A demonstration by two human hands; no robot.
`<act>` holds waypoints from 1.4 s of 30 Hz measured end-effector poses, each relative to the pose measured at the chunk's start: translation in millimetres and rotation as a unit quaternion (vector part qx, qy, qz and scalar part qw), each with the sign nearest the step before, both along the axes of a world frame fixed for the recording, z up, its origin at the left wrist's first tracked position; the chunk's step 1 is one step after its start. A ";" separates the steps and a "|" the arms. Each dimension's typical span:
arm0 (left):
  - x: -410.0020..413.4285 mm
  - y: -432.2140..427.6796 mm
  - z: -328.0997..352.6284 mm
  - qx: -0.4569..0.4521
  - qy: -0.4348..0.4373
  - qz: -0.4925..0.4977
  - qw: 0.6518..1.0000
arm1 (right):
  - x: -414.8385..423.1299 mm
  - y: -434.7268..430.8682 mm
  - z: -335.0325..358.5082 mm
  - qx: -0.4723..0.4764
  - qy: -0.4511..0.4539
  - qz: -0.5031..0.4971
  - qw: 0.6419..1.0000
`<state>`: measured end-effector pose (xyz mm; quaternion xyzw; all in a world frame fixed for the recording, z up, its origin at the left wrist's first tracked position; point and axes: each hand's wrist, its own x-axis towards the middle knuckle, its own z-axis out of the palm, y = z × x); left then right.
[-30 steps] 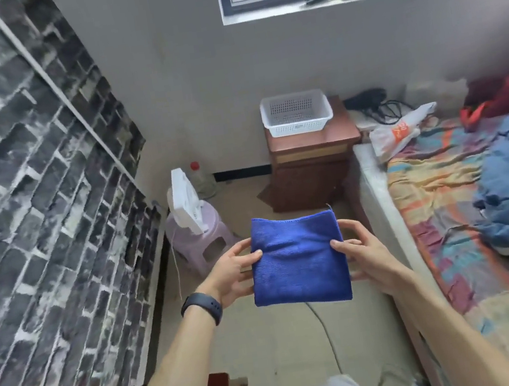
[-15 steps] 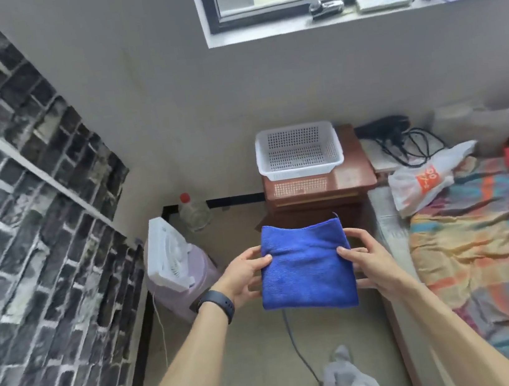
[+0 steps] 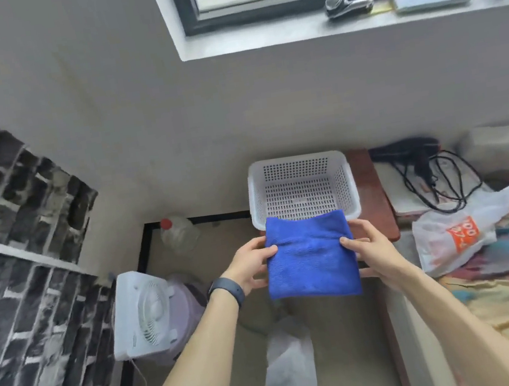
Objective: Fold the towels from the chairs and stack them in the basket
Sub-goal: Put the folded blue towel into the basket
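Both hands, left hand (image 3: 250, 267) and right hand (image 3: 369, 250), pinch the folded blue towel (image 3: 310, 257) by its sides; its far edge seemingly overlaps the white basket (image 3: 301, 186) rim.

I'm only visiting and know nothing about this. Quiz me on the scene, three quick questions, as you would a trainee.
1. True or false: the white basket already holds a towel.
2. The blue towel is held by: A) one hand, B) both hands, C) neither.
3. Fill in: the dark wristband is on the ___ wrist.
Key: 1 false. 2 B, left hand and right hand pinch its sides. 3 left.
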<state>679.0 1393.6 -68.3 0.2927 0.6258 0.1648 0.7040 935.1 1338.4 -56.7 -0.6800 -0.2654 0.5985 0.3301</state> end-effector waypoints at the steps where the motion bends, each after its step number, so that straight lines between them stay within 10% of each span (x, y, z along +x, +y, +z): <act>1: 6.0 23.3 -4.7 0.000 -0.002 -0.002 1.000 | 2.3 20.9 -5.3 -0.007 -0.002 -0.010 1.000; 15: 56.7 228.2 -81.4 -0.033 0.097 -0.023 0.995 | 21.7 241.1 -108.1 -0.091 -0.053 -0.010 0.994; 28: 34.3 238.6 -98.5 0.070 0.359 -0.087 0.927 | 23.2 263.2 -176.5 -0.163 -0.190 0.079 0.965; 37: 36.2 223.1 -122.6 0.037 0.345 -0.114 0.931 | 0.1 251.6 -188.6 -0.154 -0.203 0.108 0.961; 42: 62.6 217.5 -114.5 0.343 0.494 -0.290 0.744 | 10.1 247.7 -192.6 -0.178 -0.206 0.068 0.960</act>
